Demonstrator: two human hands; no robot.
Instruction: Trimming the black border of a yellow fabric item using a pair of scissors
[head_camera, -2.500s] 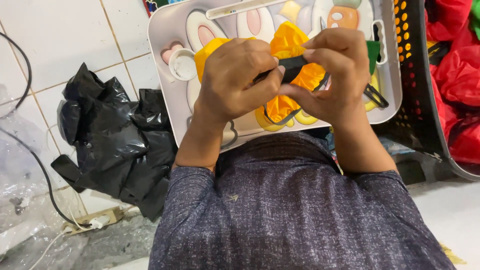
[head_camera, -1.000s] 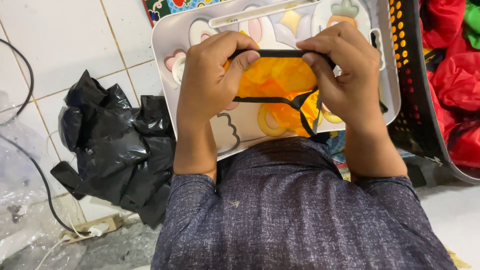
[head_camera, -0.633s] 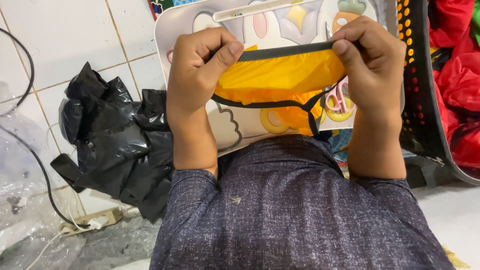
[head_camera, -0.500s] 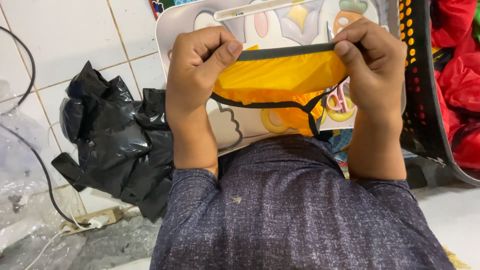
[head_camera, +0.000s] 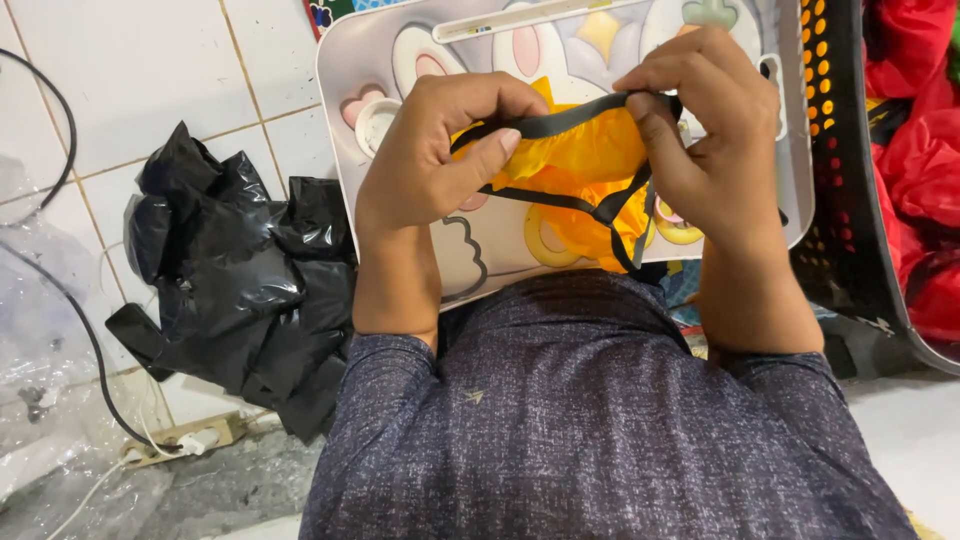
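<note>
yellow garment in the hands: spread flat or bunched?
Bunched. The yellow garment is gathered in folds between the left hand and right hand, which pinch its black band close together over the tray.

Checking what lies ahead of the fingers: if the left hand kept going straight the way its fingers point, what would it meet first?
Probably the right hand, since the left hand points along the black band of the orange garment.

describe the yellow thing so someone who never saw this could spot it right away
On the person's lap lies a grey cartoon tray. Above it, the left hand and right hand pinch a yellow cloth by its black band. It is the only bright yellow fabric, unlike the red cloth in the basket.
</note>
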